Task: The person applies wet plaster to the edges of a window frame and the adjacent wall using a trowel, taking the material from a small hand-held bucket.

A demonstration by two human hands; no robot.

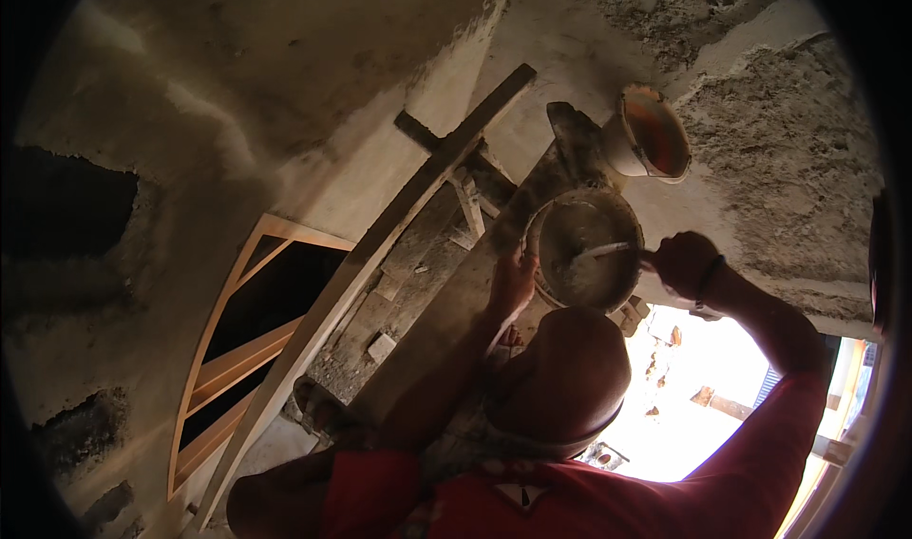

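A round bucket (545, 218), grey inside with wet-looking mortar (581, 271) in it, stands in front of me. My left hand (514, 281) grips its near left side by the rim. From the right, my right hand (686, 264) is closed around the handle of a trowel (604, 250). Its pale blade reaches into the bucket, over or in the mortar; how deep, I cannot tell. My right elbow is raised and bent. Just beyond, a second whitish bucket (622, 150) leans with its orange-brown inside showing.
A long wooden beam (418, 189) slants across the left, crossed by a shorter timber. Beside it stands a wooden frame (219, 321) with dark openings. Rubble (382, 348) lies on the ground. Rough plastered wall (793, 150) rises on the right, above a bright opening (698, 387).
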